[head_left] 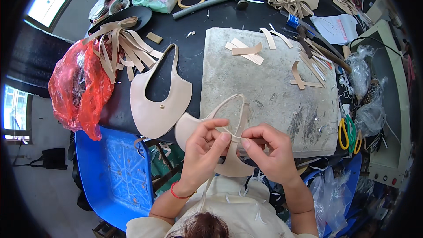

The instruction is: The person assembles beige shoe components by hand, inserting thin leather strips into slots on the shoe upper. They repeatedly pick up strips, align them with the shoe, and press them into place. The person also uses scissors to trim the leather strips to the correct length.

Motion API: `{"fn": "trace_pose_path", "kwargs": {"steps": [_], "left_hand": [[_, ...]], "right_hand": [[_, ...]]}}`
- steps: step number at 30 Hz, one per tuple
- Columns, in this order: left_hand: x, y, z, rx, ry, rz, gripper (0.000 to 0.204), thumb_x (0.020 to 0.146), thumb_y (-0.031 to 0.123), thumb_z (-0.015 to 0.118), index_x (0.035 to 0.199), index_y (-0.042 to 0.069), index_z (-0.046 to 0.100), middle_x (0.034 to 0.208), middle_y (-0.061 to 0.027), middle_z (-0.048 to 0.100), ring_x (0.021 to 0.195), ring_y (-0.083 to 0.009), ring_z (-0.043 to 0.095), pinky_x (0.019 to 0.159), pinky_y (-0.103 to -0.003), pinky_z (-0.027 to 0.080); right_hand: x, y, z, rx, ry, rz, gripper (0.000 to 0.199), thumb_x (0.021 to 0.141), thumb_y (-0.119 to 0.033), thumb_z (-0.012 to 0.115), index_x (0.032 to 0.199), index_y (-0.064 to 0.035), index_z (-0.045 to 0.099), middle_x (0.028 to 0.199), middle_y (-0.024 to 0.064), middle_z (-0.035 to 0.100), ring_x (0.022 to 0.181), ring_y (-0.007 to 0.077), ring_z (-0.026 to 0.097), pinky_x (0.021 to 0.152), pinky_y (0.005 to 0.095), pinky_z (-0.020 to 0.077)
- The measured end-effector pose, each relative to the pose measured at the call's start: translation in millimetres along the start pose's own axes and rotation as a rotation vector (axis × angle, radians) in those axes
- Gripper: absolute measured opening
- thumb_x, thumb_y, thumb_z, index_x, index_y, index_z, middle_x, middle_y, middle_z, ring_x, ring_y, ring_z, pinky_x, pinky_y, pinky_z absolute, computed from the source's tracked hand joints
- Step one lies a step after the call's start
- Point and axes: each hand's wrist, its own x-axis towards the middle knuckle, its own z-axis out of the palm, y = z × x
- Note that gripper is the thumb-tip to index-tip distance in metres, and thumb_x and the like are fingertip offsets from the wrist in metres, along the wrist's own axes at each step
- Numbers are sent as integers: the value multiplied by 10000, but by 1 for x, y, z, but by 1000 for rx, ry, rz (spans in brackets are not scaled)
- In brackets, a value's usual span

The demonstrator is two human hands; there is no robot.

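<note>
Pinching at a narrow neck of a beige leather-like piece [235,166], both hands are working close together over the near edge of a grey board [269,83]. The left hand [203,150] is keeping its fingers curled and partly open, its thumb and forefinger nearly closing beside a thin pale strip [237,138] that is crossing the neck; whether that fingertip grip is fully tight, I cannot tell. The right hand [274,152] is bending its fingers loosely inward and pressing its thumb near the strip's other end — the fingers behind are partly hidden. The beige piece is hanging in front of the person's body, its slender loop rising above the hands and lying over the board. To the left, a similar beige panel [152,117] with a long opening and a small metal stud is lying flat on the black table [180,33]. Beyond it, loose beige strips [125,46] are spilling beside a red plastic bag [81,90], while yellow-handled scissors [343,135] are resting just beyond the board's right edge — near a green-handled pair [350,128].
</note>
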Motion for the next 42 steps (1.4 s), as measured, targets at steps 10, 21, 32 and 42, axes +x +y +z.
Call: {"fn": "trace_pose_path", "kwargs": {"steps": [10, 21, 32, 42], "left_hand": [[-7, -6, 3, 141, -71, -7, 269, 892, 36, 596, 1135, -75, 562, 979, -104, 644, 870, -139, 617, 809, -273, 512], [-6, -12, 9, 70, -31, -47, 238, 926, 93, 564, 1111, -54, 536, 944, -47, 604, 837, -78, 554, 756, -217, 460], [-3, -16, 3, 229, -77, -10, 221, 906, 98, 588, 1066, -49, 546, 938, -65, 622, 805, -98, 596, 719, -230, 481], [0, -10, -14, 412, -11, 128, 100, 895, 34, 553, 949, -50, 551, 849, -77, 628, 778, -112, 606, 705, -243, 486]], "right_hand": [[-13, 0, 7, -237, 122, -82, 177, 827, -24, 646, 969, 8, 546, 806, 94, 623, 666, 154, 648, 574, 249, 521], [-17, 6, 9, -268, 186, -107, 286, 833, 6, 632, 1041, 3, 436, 819, 140, 643, 722, 201, 682, 608, 288, 546], [-10, 11, 5, -395, 173, -189, 223, 811, 20, 635, 1028, -2, 585, 866, 126, 653, 741, 200, 663, 624, 291, 531], [47, 36, -82, -743, 492, -126, 257, 856, -146, 609, 1061, 9, 615, 893, 144, 623, 829, 322, 581, 767, 415, 460]]}}
